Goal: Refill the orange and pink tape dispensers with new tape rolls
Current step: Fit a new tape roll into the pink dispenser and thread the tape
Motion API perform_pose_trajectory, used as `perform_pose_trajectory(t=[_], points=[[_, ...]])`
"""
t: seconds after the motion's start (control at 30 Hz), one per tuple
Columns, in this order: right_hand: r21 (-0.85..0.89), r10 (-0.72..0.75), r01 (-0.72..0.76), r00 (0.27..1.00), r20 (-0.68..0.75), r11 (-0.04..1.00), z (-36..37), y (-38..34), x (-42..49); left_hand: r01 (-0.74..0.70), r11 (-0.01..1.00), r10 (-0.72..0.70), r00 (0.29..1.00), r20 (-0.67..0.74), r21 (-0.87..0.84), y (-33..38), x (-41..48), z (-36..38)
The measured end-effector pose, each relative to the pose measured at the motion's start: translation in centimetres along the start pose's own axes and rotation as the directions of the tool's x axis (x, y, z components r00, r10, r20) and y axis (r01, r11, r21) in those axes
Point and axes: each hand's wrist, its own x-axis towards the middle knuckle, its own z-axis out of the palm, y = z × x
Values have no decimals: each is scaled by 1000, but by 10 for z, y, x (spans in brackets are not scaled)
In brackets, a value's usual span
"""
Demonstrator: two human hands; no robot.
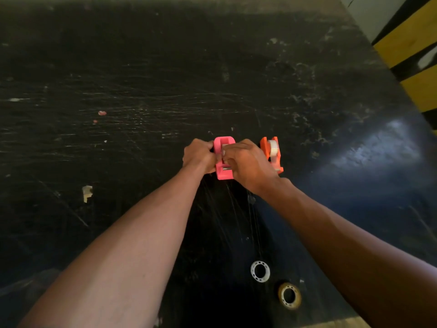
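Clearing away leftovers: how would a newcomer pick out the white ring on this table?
On the scratched black table, look toward its near edge, right of centre. Two rings lie there apart; the white plastic ring is the farther one, all white, unlike the brown-rimmed ring nearer the edge.

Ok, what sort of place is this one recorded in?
Likely a workshop or industrial workroom, though little beyond the bench shows: a large black worktop, heavily scratched and flecked with residue, and yellow-and-black hazard stripes along its right side.

The pink dispenser point(224, 141) stands upright; the orange dispenser point(264, 147) just beside it holds a white tape roll point(273, 147).
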Motion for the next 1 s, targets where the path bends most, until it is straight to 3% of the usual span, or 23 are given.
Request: perform_pose_trajectory(t=[0.3,0.53,0.77,1.0], points=[[37,178,-177,984,-8,983,9,-8,-7,19,1000,-19,1000,-2,-24,3,-3,-2],[22,204,-204,979,6,979,9,-13,-20,48,996,-51,998,-35,-72,5,-4,-1],[5,179,-184,950,-254,983,23,-17,-42,15,1000,-16,998,-63,-7,4,-3,4],[21,188,-190,938,-289,981,34,-22,-54,-28,999,31,996,-83,38,1,-2,6]])
